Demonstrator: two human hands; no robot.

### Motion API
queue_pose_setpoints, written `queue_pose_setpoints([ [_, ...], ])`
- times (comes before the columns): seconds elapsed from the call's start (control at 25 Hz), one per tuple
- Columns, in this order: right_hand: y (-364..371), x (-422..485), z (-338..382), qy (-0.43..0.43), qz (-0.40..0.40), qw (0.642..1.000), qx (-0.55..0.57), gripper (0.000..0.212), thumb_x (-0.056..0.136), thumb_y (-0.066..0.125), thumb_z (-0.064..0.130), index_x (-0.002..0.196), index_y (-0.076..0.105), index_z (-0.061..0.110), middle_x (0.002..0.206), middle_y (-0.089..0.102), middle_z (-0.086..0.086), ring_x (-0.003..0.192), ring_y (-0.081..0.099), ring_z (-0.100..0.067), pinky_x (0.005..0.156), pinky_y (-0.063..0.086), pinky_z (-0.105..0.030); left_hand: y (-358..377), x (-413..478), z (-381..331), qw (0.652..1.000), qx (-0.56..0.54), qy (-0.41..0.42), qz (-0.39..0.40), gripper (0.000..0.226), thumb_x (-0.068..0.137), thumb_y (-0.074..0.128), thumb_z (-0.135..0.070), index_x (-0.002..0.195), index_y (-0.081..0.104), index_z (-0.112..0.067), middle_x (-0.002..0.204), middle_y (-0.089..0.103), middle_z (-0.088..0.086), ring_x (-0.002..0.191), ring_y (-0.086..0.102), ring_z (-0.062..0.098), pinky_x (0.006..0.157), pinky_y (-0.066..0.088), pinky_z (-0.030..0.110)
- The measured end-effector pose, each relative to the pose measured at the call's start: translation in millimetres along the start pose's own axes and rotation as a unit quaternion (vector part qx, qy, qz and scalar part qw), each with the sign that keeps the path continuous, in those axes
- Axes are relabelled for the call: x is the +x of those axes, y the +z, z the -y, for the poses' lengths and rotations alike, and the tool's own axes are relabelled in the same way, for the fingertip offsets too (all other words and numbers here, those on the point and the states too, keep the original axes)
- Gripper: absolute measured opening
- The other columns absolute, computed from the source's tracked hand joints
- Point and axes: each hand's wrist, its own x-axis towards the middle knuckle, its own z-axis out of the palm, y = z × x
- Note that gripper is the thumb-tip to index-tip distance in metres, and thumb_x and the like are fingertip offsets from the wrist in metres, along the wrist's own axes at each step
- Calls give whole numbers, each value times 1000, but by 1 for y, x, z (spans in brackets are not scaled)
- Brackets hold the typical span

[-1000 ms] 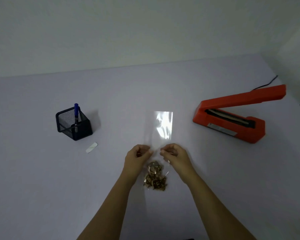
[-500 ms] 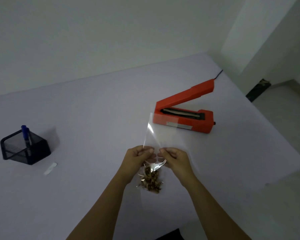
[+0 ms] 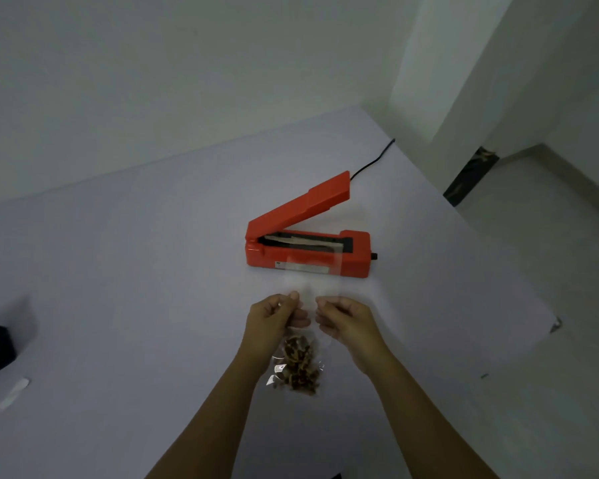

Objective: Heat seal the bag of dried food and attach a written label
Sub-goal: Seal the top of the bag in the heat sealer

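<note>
My left hand (image 3: pixel 274 319) and right hand (image 3: pixel 344 321) pinch the clear plastic food bag (image 3: pixel 300 364) between them. Its top edge seems to overlap the open orange heat sealer (image 3: pixel 308 252).

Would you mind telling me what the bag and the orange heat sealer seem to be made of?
The bag looks like thin clear plastic film, glossy: the heat sealer shows through it and its lower part glints around the dried food. The sealer appears to be moulded orange plastic with a smooth, fairly matte finish; the dark strip under its raised arm I cannot identify.
</note>
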Motion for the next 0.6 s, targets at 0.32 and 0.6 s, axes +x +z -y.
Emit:
queue_pose_setpoints([
  [0.32, -18, 12, 103, -411, -264, 844, -219, 30, 97, 42, 23, 121, 51, 8, 118, 57, 0, 111, 52, -10, 95, 42, -20, 11, 10, 1, 997, -36, -15, -62, 28, 92, 57, -16, 83, 65, 9, 69, 69, 13, 58, 67, 24, 50, 53, 22],
  [0.6, 6, 37, 179, -429, 26, 722, -541, 44, 101, 25, 29, 140, 34, 12, 152, 25, -5, 142, 13, -16, 115, 7, -40, 12, 12, 2, 996, -38, -31, -81, 22, 91, 58, -17, 81, 69, 0, 74, 69, 14, 59, 68, 24, 51, 53, 24],
])
